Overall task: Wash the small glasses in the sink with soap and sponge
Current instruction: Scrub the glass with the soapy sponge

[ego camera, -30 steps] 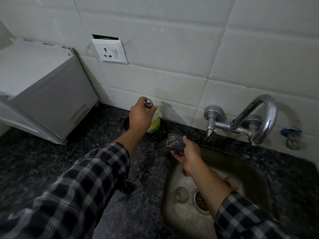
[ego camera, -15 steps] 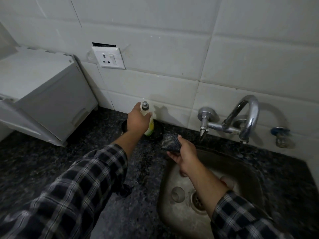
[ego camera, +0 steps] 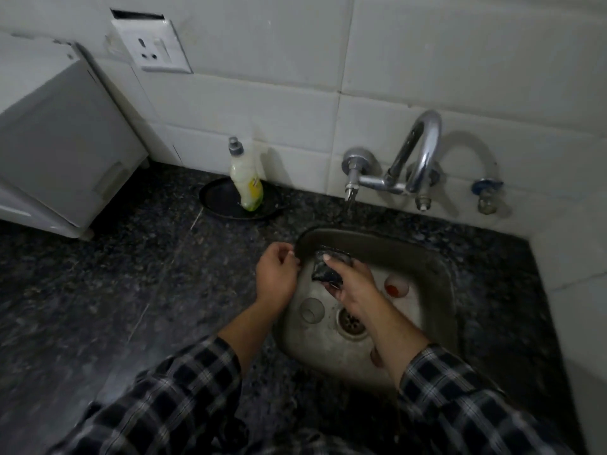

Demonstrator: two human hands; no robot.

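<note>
Over the steel sink (ego camera: 440, 274), right hand (ego camera: 353, 284) grips the sponge (ego camera: 325, 269), left hand (ego camera: 276, 274) loosely curled, empty.

Around the steel sink (ego camera: 440, 277) the count ran so: three small glasses lay in its basin, one (ego camera: 312, 309) left of the drain, one with a red base (ego camera: 396, 286) against the right wall, and one (ego camera: 377, 356) half hidden under the forearm near the front. One dark sponge (ego camera: 326, 269) sat over the basin between two hands, the left hand (ego camera: 277, 277) and the right hand (ego camera: 353, 284). Behind the sink stood one tap (ego camera: 405, 165), one soap bottle (ego camera: 245, 180) on one black dish (ego camera: 220, 198), and one wall socket (ego camera: 152, 49).
</note>
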